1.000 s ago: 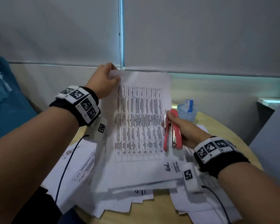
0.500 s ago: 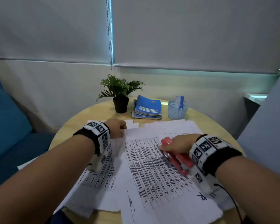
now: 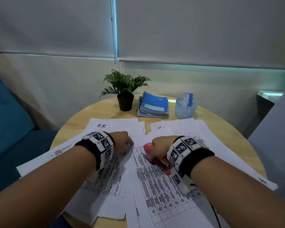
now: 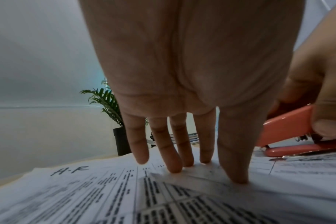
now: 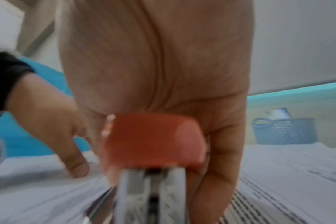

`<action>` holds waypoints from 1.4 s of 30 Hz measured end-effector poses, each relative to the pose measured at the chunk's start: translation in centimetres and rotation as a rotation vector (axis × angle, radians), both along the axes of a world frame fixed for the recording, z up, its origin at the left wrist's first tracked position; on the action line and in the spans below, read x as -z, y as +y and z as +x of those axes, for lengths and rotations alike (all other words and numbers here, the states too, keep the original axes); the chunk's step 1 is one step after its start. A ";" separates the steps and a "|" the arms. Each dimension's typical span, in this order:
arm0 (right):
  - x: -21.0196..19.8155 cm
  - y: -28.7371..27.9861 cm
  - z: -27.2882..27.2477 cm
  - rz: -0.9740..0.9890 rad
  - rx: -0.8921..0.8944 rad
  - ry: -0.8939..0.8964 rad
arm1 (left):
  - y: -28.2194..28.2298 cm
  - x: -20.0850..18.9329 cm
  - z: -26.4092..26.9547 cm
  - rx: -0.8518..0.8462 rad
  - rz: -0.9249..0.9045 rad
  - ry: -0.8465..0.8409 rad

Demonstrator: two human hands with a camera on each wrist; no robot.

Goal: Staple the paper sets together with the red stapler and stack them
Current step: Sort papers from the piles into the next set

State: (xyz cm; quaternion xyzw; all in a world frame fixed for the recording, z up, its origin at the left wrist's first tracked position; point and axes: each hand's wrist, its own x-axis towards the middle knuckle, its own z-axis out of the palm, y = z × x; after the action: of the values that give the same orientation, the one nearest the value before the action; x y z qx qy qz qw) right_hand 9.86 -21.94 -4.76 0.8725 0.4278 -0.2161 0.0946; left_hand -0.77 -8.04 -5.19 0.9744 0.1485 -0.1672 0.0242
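Note:
Printed paper sets lie spread over the round wooden table. My right hand grips the red stapler, which rests low on the top sheet near its upper edge; the left wrist view shows the stapler with my thumb on it. My left hand lies just left of it, straight fingers pressing the printed sheet flat. In the right wrist view the stapler fills the middle, blurred.
At the table's far side stand a small potted plant, a stack of blue notebooks and a pale blue mesh basket. A sheet marked "H-R" lies at the back left. A blue seat is on the left.
The paper set, held upright one second ago, was laid flat on the table. My right hand came down with the stapler onto the sheet, and my left hand now presses the paper.

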 end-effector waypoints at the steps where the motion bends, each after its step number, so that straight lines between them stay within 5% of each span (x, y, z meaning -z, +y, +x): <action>1: 0.0 -0.1 -0.3 -0.018 -0.045 -0.033 | 0.1 0.1 -0.1 0.002 -0.013 -0.006; 28: 0.5 4.0 -1.1 0.067 0.014 -0.066 | 1.5 0.8 0.1 0.058 -0.099 0.019; 42: 2.4 5.4 1.3 -0.196 -0.287 -0.270 | 1.3 0.9 0.2 0.022 -0.122 0.016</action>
State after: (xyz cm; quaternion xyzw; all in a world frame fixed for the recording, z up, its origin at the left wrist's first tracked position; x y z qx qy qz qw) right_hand 11.14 -16.54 -7.17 0.8104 0.5079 -0.1223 0.2652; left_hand -0.53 -6.73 -6.12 0.9713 0.1276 -0.1840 0.0804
